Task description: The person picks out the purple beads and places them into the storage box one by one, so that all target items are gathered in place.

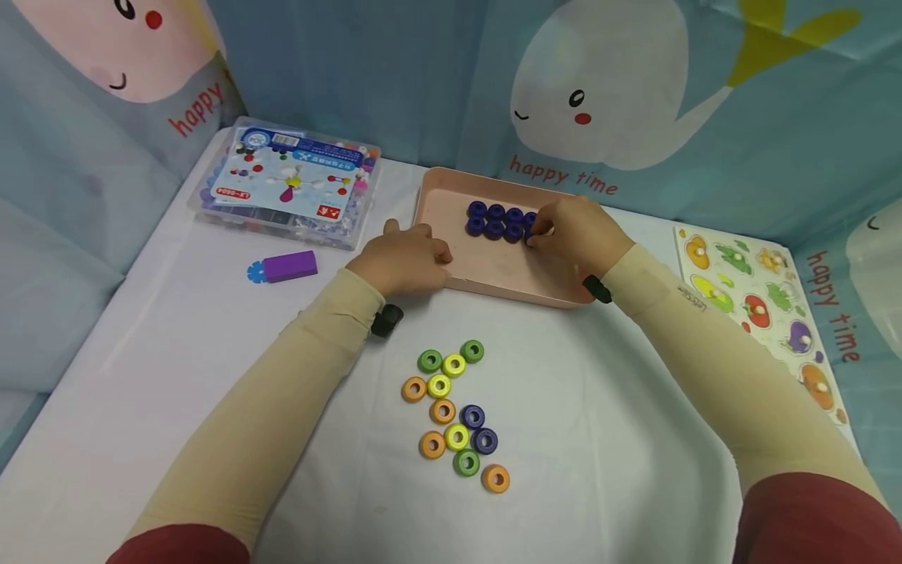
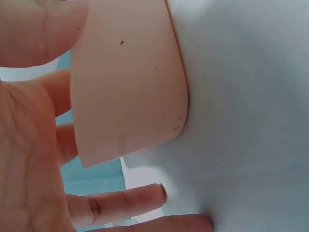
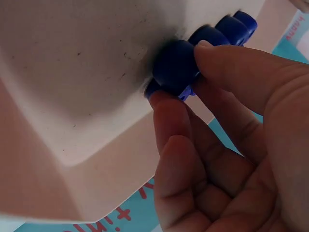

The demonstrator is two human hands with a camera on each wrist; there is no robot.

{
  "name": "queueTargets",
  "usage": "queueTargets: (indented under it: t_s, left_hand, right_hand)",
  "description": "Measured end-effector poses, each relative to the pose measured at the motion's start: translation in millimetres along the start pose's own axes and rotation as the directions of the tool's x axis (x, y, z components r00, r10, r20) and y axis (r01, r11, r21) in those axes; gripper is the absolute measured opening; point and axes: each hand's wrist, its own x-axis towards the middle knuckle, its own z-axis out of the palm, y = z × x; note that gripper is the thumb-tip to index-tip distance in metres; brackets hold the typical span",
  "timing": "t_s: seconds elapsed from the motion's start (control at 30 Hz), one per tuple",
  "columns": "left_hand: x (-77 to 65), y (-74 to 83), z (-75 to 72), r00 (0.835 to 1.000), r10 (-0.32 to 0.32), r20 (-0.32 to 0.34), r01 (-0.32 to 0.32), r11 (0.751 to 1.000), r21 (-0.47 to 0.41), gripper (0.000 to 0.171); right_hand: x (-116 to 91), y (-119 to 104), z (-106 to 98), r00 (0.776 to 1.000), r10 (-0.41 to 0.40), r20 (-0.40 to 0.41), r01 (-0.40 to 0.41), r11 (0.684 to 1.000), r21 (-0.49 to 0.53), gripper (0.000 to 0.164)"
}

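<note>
In the head view a pink tray (image 1: 486, 270) holds two rows of dark blue ring beads (image 1: 495, 229), set side by side. My right hand (image 1: 583, 235) reaches over the tray and pinches the blue bead (image 3: 175, 66) at the right end of the near row, between thumb and fingers. Neighbouring beads touch it in the right wrist view. My left hand (image 1: 403, 260) is at the tray's front left corner; its thumb (image 2: 43, 31) overlaps the rim in the left wrist view, and the lower fingers stretch out loosely beside the corner.
Loose green, yellow, orange and blue ring beads (image 1: 442, 411) lie on the white table nearer me. A clear plastic case (image 1: 289, 184) and a purple block with a blue flower-shaped piece (image 1: 290, 266) are on the left. A vegetable puzzle board (image 1: 764, 313) lies right.
</note>
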Motion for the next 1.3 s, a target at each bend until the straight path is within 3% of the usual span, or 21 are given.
queueTargets:
  t_s: [0.13, 0.23, 0.37, 0.43, 0.53, 0.6, 0.67, 0.8, 1.1, 1.23, 1.3]
  left_hand:
    - [-0.1, -0.9, 1.1, 1.0, 0.0, -0.002, 0.0, 1.0, -0.002, 0.046]
    - [-0.8, -0.3, -0.1, 1.0, 0.002, -0.006, -0.002, 1.0, -0.007, 0.046]
    - [-1.9, 1.0, -1.2, 1.0, 0.001, -0.005, -0.001, 1.0, -0.011, 0.047]
    - [-1.9, 1.3, -1.2, 1.0, -0.005, -0.001, 0.005, 1.0, -0.007, 0.047]
    - [-1.9, 1.5, -1.8, 1.0, -0.012, 0.003, 0.012, 1.0, -0.001, 0.048]
    - [-2.0, 1.6, -2.4, 1.0, -0.01, 0.001, 0.01, 1.0, 0.002, 0.048]
    - [-1.7, 1.7, -3.0, 1.0, -0.007, -0.002, 0.007, 1.0, 0.0, 0.049]
    - [-0.7, 1.1, -2.5, 1.0, -0.007, 0.008, 0.007, 1.0, -0.004, 0.05]
    - [-0.3, -0.2, -3.0, 1.0, -0.01, 0.025, 0.01, 1.0, 0.001, 0.05]
    - [-0.6, 1.0, -3.3, 1.0, -0.009, 0.02, 0.009, 1.0, -0.002, 0.05]
    - [-0.8, 1.9, -3.7, 1.0, -0.009, 0.019, 0.009, 1.0, -0.003, 0.05]
  right_hand:
    - [-3.8, -1.4, -1.4, 1.0, 0.012, -0.015, -0.012, 0.999, -0.043, 0.02]
    - [-18.7, -7.8, -6.9, 0.996, -0.011, -0.088, 0.004, 0.997, -0.078, 0.025]
    - [-58.4, -28.0, -0.6, 0.962, -0.161, -0.219, 0.158, 0.987, -0.03, 0.021]
    - [-81.0, -37.6, 14.1, 0.929, -0.288, -0.234, 0.306, 0.951, 0.042, 0.017]
    - [-109.8, -45.9, 45.0, 0.855, -0.483, -0.191, 0.511, 0.847, 0.146, 0.016]
    - [-122.7, -48.4, 66.0, 0.8, -0.583, -0.144, 0.6, 0.775, 0.198, 0.017]
    - [-131.2, -50.0, 83.4, 0.759, -0.641, -0.113, 0.649, 0.731, 0.211, 0.018]
    - [-137.2, -52.3, 101.3, 0.716, -0.69, -0.105, 0.696, 0.694, 0.184, 0.02]
    - [-136.5, -58.2, 103.2, 0.698, -0.715, -0.046, 0.714, 0.689, 0.124, 0.023]
    - [-138.0, -59.7, 101.7, 0.673, -0.739, -0.035, 0.736, 0.664, 0.132, 0.021]
    - [-138.5, -60.2, 102.0, 0.65, -0.759, -0.034, 0.756, 0.642, 0.128, 0.018]
